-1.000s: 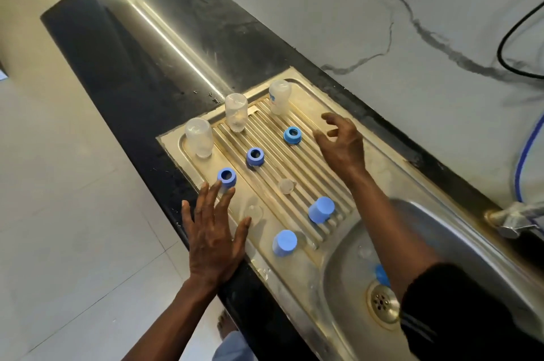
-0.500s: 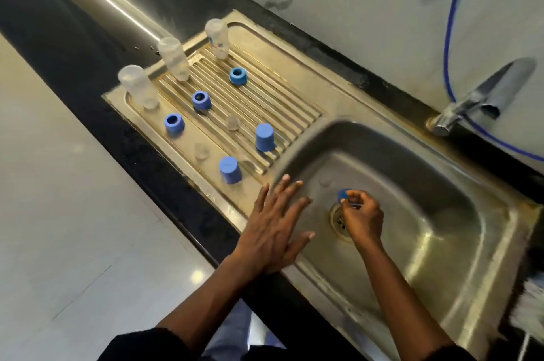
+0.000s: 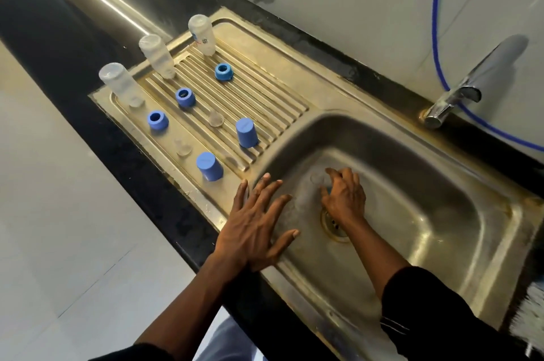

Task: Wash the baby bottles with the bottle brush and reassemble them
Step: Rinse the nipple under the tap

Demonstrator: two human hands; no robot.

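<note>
Three clear bottles (image 3: 121,83) (image 3: 156,55) (image 3: 201,33) stand upside down at the far end of the steel drainboard (image 3: 265,72). On it also sit three blue rings (image 3: 157,120) (image 3: 185,97) (image 3: 223,71), two blue caps (image 3: 209,166) (image 3: 246,133) and two clear nipples (image 3: 216,119) (image 3: 182,148). Down in the sink basin (image 3: 412,184), my right hand (image 3: 344,195) curls over a third blue cap (image 3: 325,191), mostly hidden. A clear nipple (image 3: 316,178) lies just beyond its fingertips. My left hand (image 3: 256,228) lies flat with spread fingers on the sink's front rim.
The drain (image 3: 334,225) is right under my right wrist. A chrome tap (image 3: 459,89) and a blue hose (image 3: 435,21) are at the back wall. White brush bristles (image 3: 530,310) show at the right edge. Black counter runs along the front.
Both hands left the drainboard for the sink. My right hand took the blue cap near the drain and has shifted slightly toward the clear nipple. My left hand settled on the rim.
</note>
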